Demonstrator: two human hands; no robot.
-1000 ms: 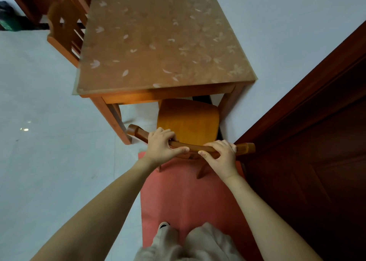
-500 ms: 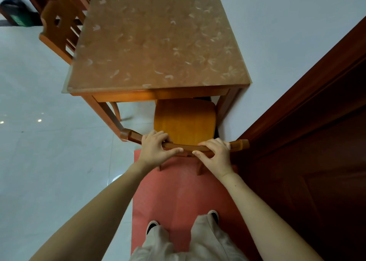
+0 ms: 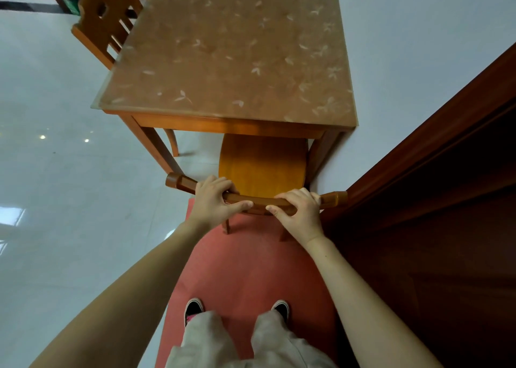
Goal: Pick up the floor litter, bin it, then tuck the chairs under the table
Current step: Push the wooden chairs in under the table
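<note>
A wooden chair (image 3: 262, 166) stands at the near end of the wooden table (image 3: 231, 60), its seat partly under the tabletop. My left hand (image 3: 215, 200) grips the left part of the chair's curved top rail (image 3: 257, 200), fingers over it and thumb behind. My right hand (image 3: 298, 211) grips the right part of the same rail. A second wooden chair (image 3: 106, 23) stands against the table's left side, tucked in. No litter shows on the floor.
A red mat (image 3: 245, 270) lies under my feet and the chair's rear legs. A dark wooden door (image 3: 435, 200) stands close on the right, near the rail's end. A white wall runs along the table's right side. Glossy white floor (image 3: 69, 200) spreads to the left.
The chair has slid forward, so more of its seat lies under the tabletop. I have stepped closer; both feet now stand on the mat. Both hands keep their grip on the rail.
</note>
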